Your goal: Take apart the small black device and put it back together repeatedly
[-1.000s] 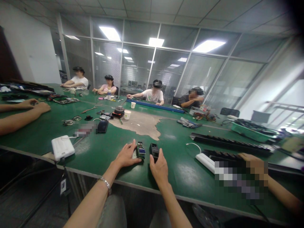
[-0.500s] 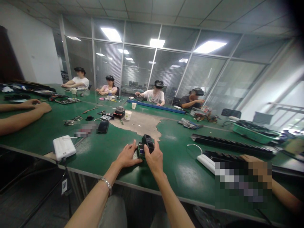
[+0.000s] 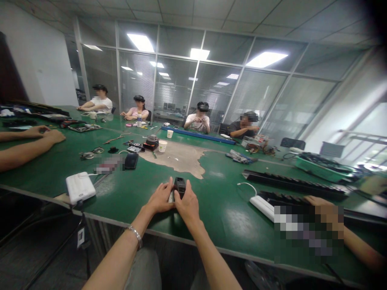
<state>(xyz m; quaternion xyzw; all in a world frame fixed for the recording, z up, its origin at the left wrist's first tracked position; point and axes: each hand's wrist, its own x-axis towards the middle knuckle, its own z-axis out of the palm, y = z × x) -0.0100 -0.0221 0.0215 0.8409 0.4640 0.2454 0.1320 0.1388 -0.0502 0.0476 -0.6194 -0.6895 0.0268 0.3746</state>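
A glass partition (image 3: 172, 86) with pale frames spans the back of a room. In front of it stretches a long green table (image 3: 223, 189), with a ragged bare patch (image 3: 189, 159) where the green surface is missing. Four people (image 3: 196, 120) wearing dark headgear sit along the far side. At the right lie long, black, toothed strips (image 3: 290, 183), with a green basket (image 3: 316, 172) of dark cables beyond them. Near the table's front edge are the wearer's two bare hands. The right hand (image 3: 188, 203) pinches a black casing (image 3: 180, 185) between its thumb and fingers. The left hand (image 3: 161, 198) lies along the casing's left side, thumb spread from the fingers; whether it grips anything cannot be told. The casing sits between both hands, in front of the bare patch, its upper end facing away. Well to the left is a white box (image 3: 80, 187) with a cable; nearer the patch lies a black phone-like slab (image 3: 131, 161). Smallest are a paper cup (image 3: 163, 146) on the patch and a silvery bracelet (image 3: 136, 237) on the left wrist.
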